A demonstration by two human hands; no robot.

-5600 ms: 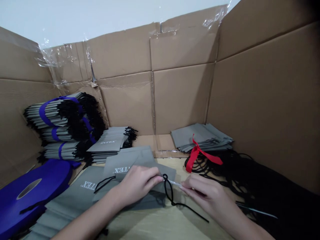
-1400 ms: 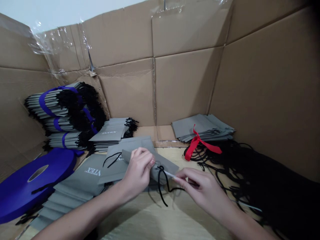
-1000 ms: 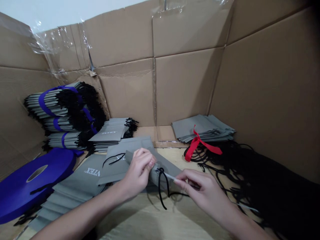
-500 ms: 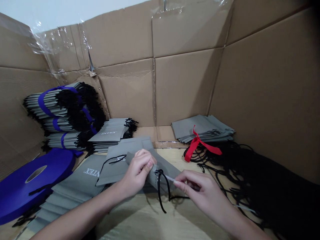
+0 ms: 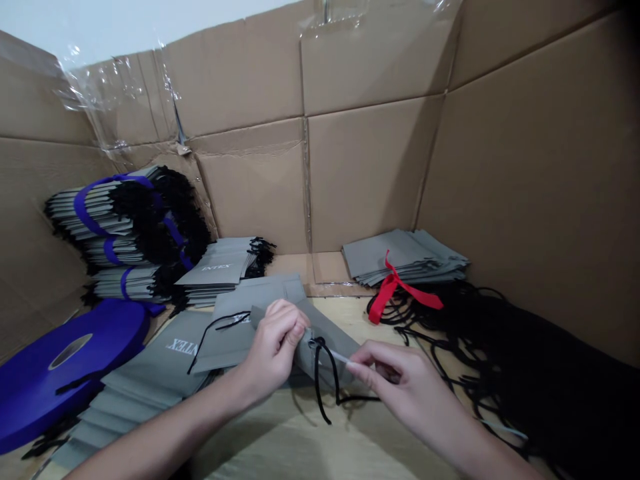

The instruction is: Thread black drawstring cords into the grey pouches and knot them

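Near the middle of the view, my left hand (image 5: 275,340) pinches the corner of a grey fabric pouch (image 5: 327,327). A thin pale stick-like tool (image 5: 340,357) runs from that corner to my right hand (image 5: 395,373), whose thumb and fingers are closed on it. From the pouch's edge a black cord (image 5: 319,383) hangs in a loop, its other part reaching under my right hand. The tool's far tip is hidden at the cloth. Beside my left forearm lie more grey pouches (image 5: 220,350) with white lettering.
Banded pouch bundles (image 5: 113,213) are stacked at the left, behind a blue ribbon roll (image 5: 110,333). A lettered pouch stack (image 5: 213,270) stands centre left. Grey pouches (image 5: 400,257), a red ribbon (image 5: 387,297) and heaped black cords (image 5: 540,360) lie right. Cardboard walls (image 5: 370,160) surround the table.
The hands, pouch and tool are almost where they were. The view has shifted very slightly, and a pale strand by my right forearm shows a little farther right.
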